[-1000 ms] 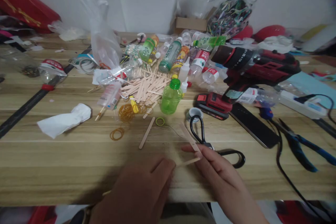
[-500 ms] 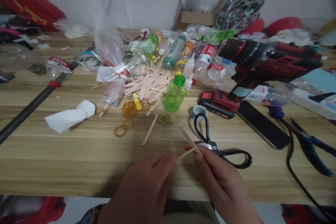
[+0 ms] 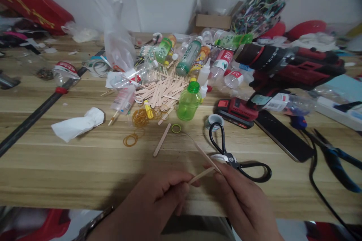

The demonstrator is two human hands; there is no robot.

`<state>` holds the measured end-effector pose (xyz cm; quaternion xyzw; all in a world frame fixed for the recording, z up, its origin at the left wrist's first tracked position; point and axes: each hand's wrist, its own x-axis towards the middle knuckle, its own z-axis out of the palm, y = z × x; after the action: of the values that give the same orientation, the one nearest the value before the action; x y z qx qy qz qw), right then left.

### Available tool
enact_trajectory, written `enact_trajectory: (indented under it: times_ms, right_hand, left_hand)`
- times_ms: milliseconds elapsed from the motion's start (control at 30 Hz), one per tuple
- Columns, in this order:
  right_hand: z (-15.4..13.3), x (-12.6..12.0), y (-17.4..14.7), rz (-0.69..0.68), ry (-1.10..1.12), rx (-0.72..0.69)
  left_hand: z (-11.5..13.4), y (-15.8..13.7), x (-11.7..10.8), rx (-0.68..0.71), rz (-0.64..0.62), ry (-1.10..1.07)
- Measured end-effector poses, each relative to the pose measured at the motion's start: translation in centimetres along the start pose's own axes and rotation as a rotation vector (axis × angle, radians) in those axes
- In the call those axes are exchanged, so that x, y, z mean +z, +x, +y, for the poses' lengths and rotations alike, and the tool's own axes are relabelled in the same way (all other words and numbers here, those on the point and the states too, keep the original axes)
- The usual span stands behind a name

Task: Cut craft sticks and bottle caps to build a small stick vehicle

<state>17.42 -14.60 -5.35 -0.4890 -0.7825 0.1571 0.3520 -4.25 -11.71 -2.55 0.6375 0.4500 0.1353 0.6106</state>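
In left grip (image 3: pixel 162 196), wooden stick (image 3: pixel 201 175).

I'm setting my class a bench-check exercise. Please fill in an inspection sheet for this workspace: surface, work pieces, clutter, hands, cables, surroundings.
Surface: wood-grain table, crowded toward the back.
Work pieces: left-hand stick and right-hand stick, both flat and wooden, appearing to meet near the right hand; a stick pile lies beyond.
Clutter: uncapped green bottle, rubber bands, black-handled scissors, pliers, and a cordless drill on its battery base.
Hands: left hand and right hand each grip one stick.
Cables: black cable beside the pliers; power strip at right.
Surroundings: pale wall; cardboard box at the back.
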Motion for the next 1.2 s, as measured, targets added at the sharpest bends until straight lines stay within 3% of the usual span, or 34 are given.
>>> enact_trajectory:
  times_ms: [100,200,467,600,767,833,900,967,1067,1200]
  right_hand:
    - [0.0,-0.1,0.1,0.004,-0.012,-0.006]
    - [-0.3,-0.1,0.5,0.025,-0.03,-0.025]
    - [0.1,-0.5,1.3,0.068,-0.28,-0.151]
    - [0.2,-0.7,1.5,0.08,-0.465,-0.276]
    - [-0.4,-0.4,1.3,0.104,-0.512,-0.244]
    - [-0.4,-0.1,1.0,0.114,-0.517,-0.223]
    - [-0.3,0.2,0.7,0.134,-0.513,-0.224]
    - [-0.1,0.3,0.4,0.14,-0.508,-0.229]
    - [0.1,0.0,0.4,0.107,-0.504,-0.276]
    - [0.4,-0.8,1.0,0.113,-0.466,-0.383]
  left_hand:
    - [-0.3,0.4,-0.1,-0.103,-0.144,-0.275]
    - [-0.6,0.8,0.0,-0.213,-0.21,-0.471]
    - [-0.1,1.2,0.5,-0.241,-0.145,-0.512]
    - [-0.4,0.9,0.9,-0.085,0.034,-0.16]
    - [-1.3,0.2,1.7,0.4,0.41,0.578]
    - [-1.4,0.1,1.8,0.47,0.458,0.804]
    - [-1.3,0.1,1.7,0.474,0.465,0.871]
    - [-1.0,0.2,1.3,0.442,0.403,0.736]
    - [-0.1,0.4,0.5,0.294,0.287,0.368]
    - [0.7,1.1,-0.5,0.036,-0.032,-0.084]
